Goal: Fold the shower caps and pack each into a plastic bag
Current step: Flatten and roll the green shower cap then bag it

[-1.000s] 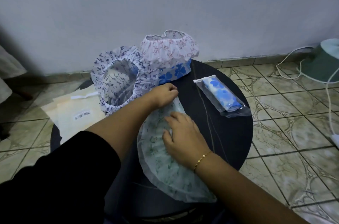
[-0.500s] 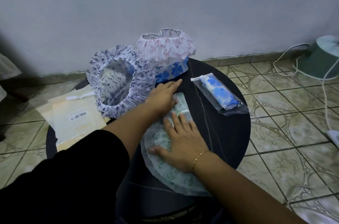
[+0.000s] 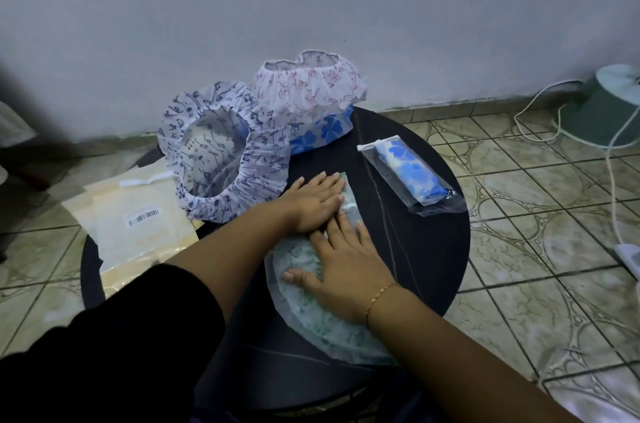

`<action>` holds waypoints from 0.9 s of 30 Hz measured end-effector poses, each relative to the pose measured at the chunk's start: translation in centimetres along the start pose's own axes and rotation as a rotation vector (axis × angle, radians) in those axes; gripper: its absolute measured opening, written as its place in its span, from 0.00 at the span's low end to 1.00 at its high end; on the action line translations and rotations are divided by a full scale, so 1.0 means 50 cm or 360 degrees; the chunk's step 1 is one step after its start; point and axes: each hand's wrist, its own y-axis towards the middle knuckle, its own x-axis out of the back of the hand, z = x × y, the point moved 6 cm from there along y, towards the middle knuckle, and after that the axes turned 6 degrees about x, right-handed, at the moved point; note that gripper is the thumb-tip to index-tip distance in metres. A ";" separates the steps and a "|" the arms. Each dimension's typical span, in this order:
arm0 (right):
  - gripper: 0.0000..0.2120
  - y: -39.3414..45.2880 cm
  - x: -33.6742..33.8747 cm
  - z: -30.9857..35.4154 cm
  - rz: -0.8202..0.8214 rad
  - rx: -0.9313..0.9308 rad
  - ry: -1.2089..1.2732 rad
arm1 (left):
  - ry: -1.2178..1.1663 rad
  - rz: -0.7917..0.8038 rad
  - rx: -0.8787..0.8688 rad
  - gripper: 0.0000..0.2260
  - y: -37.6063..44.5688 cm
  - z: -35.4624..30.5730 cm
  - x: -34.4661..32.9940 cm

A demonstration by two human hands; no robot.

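Down on a round black table, two bare hands press a pale green-patterned shower cap flat. That cap lies folded into a long curved shape, running from the table's middle toward its near edge. The left hand lies palm down on the far end of the cap, fingers straight and together, gripping nothing. The right hand, with a thin gold bracelet at the wrist, lies palm down on the cap's middle, fingers spread wide, also gripping nothing. Its fingertips touch the heel of the left hand.

Just beyond the left hand, a white cap with dark blue marks stands open, its elastic mouth facing the viewer. Behind it, near the wall, a white cap with red marks sits on top of a blue-flowered cap.

On the right side of the table, apart from the hands, a clear plastic bag holds a rolled blue-flowered cap. On the left edge lies a stack of flat cream packets, one with a barcode label.

Tiled floor surrounds the table, with a white cord trailing on the right.
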 end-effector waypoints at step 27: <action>0.46 -0.109 0.009 -0.031 0.0000 0.0071 -0.0195 | 0.0157 -0.0387 0.0235 0.25 -0.171 0.012 -0.084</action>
